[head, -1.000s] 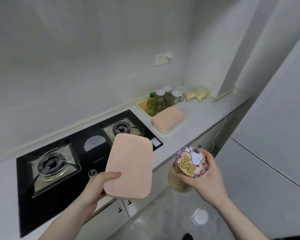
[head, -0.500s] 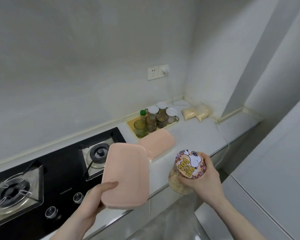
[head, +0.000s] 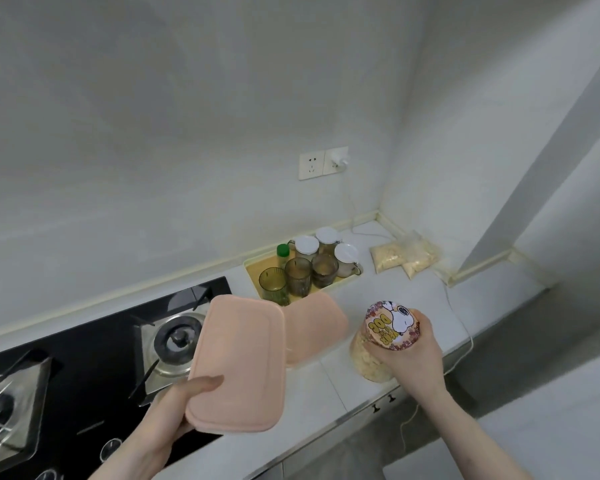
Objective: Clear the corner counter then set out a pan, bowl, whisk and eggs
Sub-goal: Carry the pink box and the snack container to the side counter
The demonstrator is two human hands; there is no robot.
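My left hand (head: 167, 420) grips a pink-lidded container (head: 238, 362) by its near end, holding it above the stove's right edge. My right hand (head: 413, 355) holds a clear jar (head: 368, 358) of pale flakes from above, fingers round its cartoon-printed lid (head: 392, 323), just over the white corner counter (head: 395, 299). A second pink-lidded container (head: 314, 327) rests on the counter between my hands. No pan, bowl, whisk or eggs are in view.
A yellow tray (head: 253, 270) by the wall carries several jars and glasses. Two bags of pale grains (head: 404, 256) lie in the corner. A black gas stove (head: 94, 348) fills the left. A white cord (head: 459, 320) runs from the wall socket (head: 323, 162) over the counter's edge.
My view has swung right and closer to the corner counter. Both hands carry their loads toward it; the jar now hangs over the counter's front edge.
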